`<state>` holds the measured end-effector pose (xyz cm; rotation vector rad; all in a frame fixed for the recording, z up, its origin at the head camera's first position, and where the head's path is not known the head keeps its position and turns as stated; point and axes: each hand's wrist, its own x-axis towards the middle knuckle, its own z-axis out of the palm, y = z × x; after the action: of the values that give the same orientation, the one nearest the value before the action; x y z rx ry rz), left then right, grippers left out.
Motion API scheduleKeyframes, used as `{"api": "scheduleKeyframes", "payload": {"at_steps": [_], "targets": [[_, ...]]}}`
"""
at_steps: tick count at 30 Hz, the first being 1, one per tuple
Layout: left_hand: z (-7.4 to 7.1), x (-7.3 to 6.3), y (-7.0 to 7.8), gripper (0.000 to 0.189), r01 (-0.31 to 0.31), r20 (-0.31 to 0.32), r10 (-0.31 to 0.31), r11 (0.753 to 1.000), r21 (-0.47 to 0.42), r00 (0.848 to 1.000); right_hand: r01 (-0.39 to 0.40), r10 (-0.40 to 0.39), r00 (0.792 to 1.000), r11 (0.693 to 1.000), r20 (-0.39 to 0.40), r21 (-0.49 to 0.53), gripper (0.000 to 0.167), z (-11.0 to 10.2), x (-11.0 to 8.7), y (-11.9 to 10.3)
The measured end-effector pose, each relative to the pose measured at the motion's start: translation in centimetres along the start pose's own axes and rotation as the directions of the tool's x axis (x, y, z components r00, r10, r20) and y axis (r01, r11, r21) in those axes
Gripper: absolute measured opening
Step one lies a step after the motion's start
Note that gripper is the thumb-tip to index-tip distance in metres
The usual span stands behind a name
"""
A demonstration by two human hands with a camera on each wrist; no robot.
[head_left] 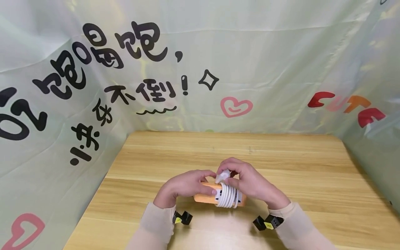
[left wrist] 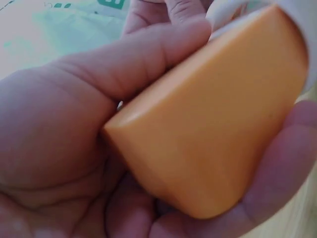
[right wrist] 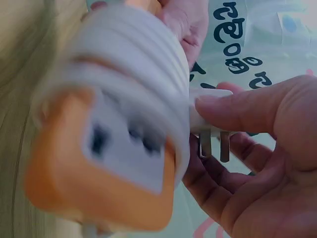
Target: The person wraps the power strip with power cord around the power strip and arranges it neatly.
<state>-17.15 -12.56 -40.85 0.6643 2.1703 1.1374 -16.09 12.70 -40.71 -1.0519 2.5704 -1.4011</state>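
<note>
An orange power strip (head_left: 204, 198) with a white socket panel is held just above the table, its white cord (head_left: 227, 196) wound round it in several turns. My left hand (head_left: 190, 184) grips the strip's left end, thumb on one face and fingers wrapped underneath, as the left wrist view shows. With thumb and fingers my right hand (head_left: 248, 177) pinches the cord's white plug (right wrist: 210, 101) beside the coils. Metal prongs stick out of the plug in the right wrist view. The right end of the strip (right wrist: 99, 198) extends beyond the coils.
The wooden table (head_left: 140, 156) has a light cloth screen (head_left: 275, 69) with printed writing behind it and at both sides. A small black camera (head_left: 182, 218) sits on the left wrist, another (head_left: 268, 223) on the right.
</note>
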Motion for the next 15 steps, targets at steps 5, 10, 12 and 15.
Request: {"api": "scheduleKeyframes", "payload": {"at_steps": [5, 10, 12, 15], "targets": [[0.1, 0.5, -0.2, 0.036, -0.047, -0.070, 0.045, 0.999, -0.017, 0.997, 0.051, -0.054, 0.997, 0.997, -0.057, -0.050, 0.033, 0.1, 0.0, 0.0], [0.2, 1.3, -1.1, 0.041, -0.013, -0.203, -0.031, 0.978, -0.208, 0.979, -0.067, 0.042, 0.976, 0.992, -0.215, -0.109, 0.025, -0.1, 0.1, 0.1], [0.1, 1.7, -1.5, 0.044, -0.006, -0.245, -0.073, 0.952, -0.306, 0.967, -0.154, 0.117, 0.956, 0.981, -0.270, -0.120, 0.022, -0.3, 0.0, 0.3], [0.1, 2.3, -2.0, 0.050, -0.013, -0.292, -0.113, 0.917, -0.400, 0.950, -0.282, 0.228, 0.925, 0.948, -0.304, -0.148, 0.024, -0.4, -0.1, 1.0]]}}
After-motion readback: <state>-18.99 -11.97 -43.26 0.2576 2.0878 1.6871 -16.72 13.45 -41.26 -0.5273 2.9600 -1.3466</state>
